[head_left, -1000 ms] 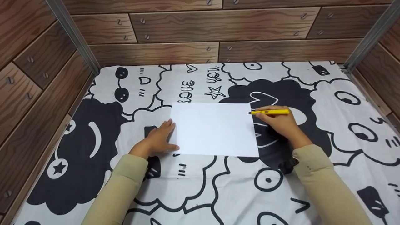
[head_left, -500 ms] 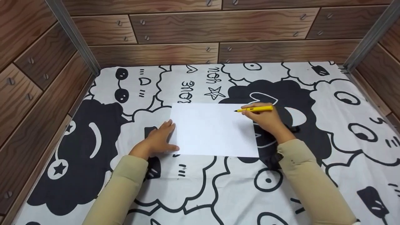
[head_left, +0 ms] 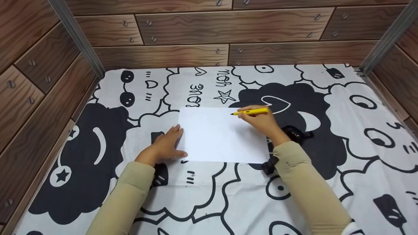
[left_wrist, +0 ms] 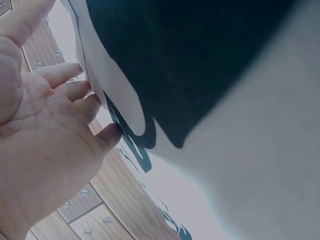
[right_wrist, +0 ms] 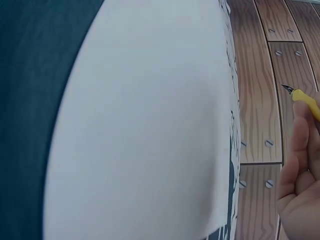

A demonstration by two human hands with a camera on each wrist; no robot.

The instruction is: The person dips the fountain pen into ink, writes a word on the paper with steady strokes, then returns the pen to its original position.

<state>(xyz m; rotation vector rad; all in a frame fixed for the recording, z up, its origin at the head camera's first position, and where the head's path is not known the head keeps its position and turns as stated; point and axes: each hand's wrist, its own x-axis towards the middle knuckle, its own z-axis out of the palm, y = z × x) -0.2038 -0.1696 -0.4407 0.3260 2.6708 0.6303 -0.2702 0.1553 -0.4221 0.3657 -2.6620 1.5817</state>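
A blank white sheet of paper (head_left: 215, 140) lies on the patterned cloth in the head view. My left hand (head_left: 166, 143) rests at its left edge, fingers spread and thumb on the lower left corner. In the left wrist view that left hand (left_wrist: 55, 120) shows its palm, with fingertips at the cloth. My right hand (head_left: 261, 120) pinches a yellow fountain pen (head_left: 254, 111) over the paper's upper right part, nib pointing left. The right wrist view shows the pen's dark nib (right_wrist: 287, 88) uncapped, with curled fingers (right_wrist: 300, 140) below it.
A white cloth (head_left: 202, 195) with black cartoon faces covers the table. Wood-print panels (head_left: 183, 29) rise at the back and both sides, with grey metal posts (head_left: 78, 39) at the corners. A black wrist device (head_left: 295, 133) sits by my right wrist.
My right hand has moved left with the pen, from the paper's right edge to over its upper right part. The left hand and the paper have stayed in place.
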